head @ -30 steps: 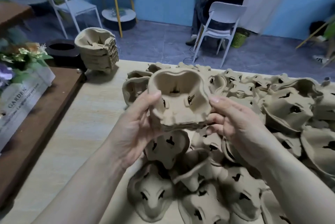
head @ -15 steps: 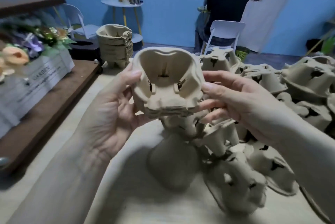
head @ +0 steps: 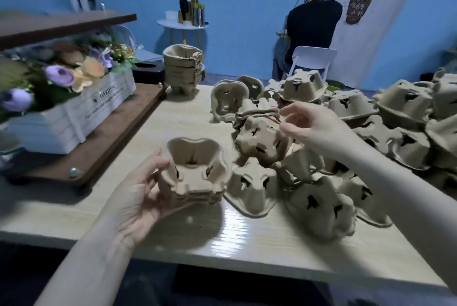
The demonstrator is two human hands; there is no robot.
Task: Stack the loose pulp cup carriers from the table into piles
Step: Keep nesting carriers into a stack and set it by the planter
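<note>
Pale wood table [head: 173,127] fills the middle of the frame, blue wall behind. Low centre, the left hand [head: 138,196] grips a short nested stack [head: 196,172] of carriers, open side up, thumb on its left wall, fingers curled beneath, just above the tabletop. Right of it the loose heap [head: 346,147] spreads toward the right edge, most pieces upside down. The right hand [head: 311,122] hovers over an overturned carrier [head: 262,141] at the heap's near edge, fingers loosely spread, holding nothing. A finished pile [head: 183,68] stands at the table's far edge, upper centre. This looks like the fetch step: next, pinch that carrier, flip it open side up, align its lobes and seat it in the stack.
</note>
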